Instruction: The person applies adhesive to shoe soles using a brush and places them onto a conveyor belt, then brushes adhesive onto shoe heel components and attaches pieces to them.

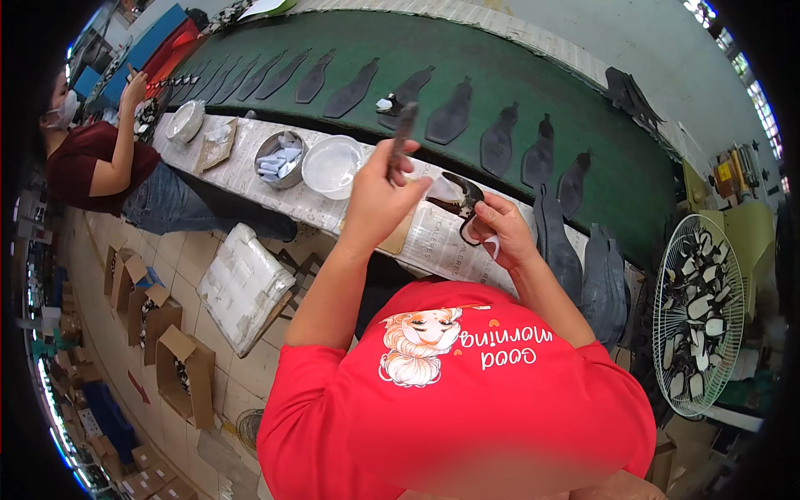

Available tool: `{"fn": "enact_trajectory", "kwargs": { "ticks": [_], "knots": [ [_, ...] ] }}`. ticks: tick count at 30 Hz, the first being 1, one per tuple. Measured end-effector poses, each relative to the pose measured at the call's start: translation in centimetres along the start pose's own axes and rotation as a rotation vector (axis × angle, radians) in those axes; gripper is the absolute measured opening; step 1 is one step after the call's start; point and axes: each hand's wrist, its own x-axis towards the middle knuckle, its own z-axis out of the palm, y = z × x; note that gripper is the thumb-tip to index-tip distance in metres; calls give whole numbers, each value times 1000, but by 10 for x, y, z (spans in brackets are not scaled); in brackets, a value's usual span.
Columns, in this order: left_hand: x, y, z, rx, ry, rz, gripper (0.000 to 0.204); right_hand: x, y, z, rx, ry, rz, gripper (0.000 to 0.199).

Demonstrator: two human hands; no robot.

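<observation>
My left hand (pixel 377 193) is raised over the bench, fingers closed round a dark, slim handled tool (pixel 403 132). Motion smears the tool, so its kind does not show. My right hand (pixel 507 230) grips a black shoe upper (pixel 463 197) with a pale lining, its strap loop hanging below the fingers. A whitish translucent piece (pixel 442 190) shows at the upper, close to my left thumb; whether that thumb touches it I cannot tell. Left of my hands stand a clear plastic tub (pixel 332 185) and a round metal bowl (pixel 279 177) of pale pieces.
Beyond the bench runs a green conveyor belt (pixel 375 42) with a row of dark sole-shaped pads (pixel 450 112). A wire basket (pixel 662 350) full of small parts stands right. A co-worker (pixel 96 167) is at far left. A wrapped stool (pixel 246 287) and cardboard boxes (pixel 196 387) occupy the floor.
</observation>
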Motion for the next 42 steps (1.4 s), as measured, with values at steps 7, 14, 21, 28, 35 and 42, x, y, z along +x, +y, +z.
{"fn": "enact_trajectory", "kwargs": {
  "ticks": [7, 14, 21, 28, 35, 42],
  "knots": [
    [-13, -9, -23, -247, 167, -21, 20, 62, -51, -47, -415, 248, -81, 18],
    [-20, -8, -25, -275, 129, -75, 17, 148, -36, -182, -821, 443, 133, 27],
    [-32, -23, -66, -333, 269, -247, 19, 96, -61, -88, -1470, 390, -206, 28],
    [-1, -48, -84, 171, 414, 16, 33, -16, 12, 11, -1864, -67, -83, 38],
    [2, -54, -71, 273, 368, -81, 36, 1, 19, -42, -1699, 425, -329, 40],
    [10, -80, -72, 511, 389, -19, 37, 8, 3, -39, -630, 407, -142, 34]
  ]
}}
